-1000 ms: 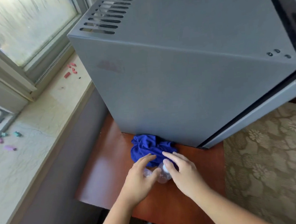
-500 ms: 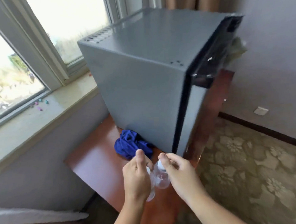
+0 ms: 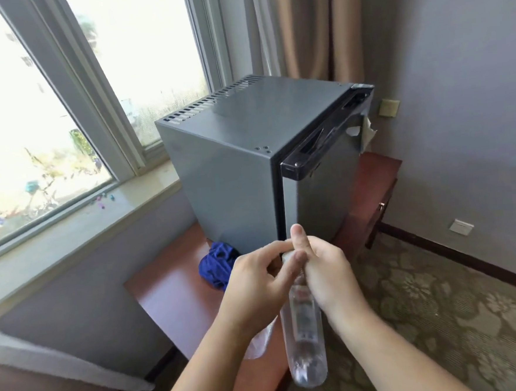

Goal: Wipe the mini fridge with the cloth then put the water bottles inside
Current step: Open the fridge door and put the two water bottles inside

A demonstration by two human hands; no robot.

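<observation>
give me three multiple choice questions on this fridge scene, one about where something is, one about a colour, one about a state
1. Where does the cloth lie?
A. on top of the fridge
B. on the wooden table by the fridge's base
C. on the windowsill

2. What colour is the cloth?
A. blue
B. red
C. white

3. How is the mini fridge door?
A. wide open
B. taken off
C. shut

Answers: 1 B, it sits crumpled on the table against the fridge's side. 2 A, it is plainly deep blue. 3 C, the door lies flush with the cabinet while the left hand and right hand hold the water bottles.
</observation>
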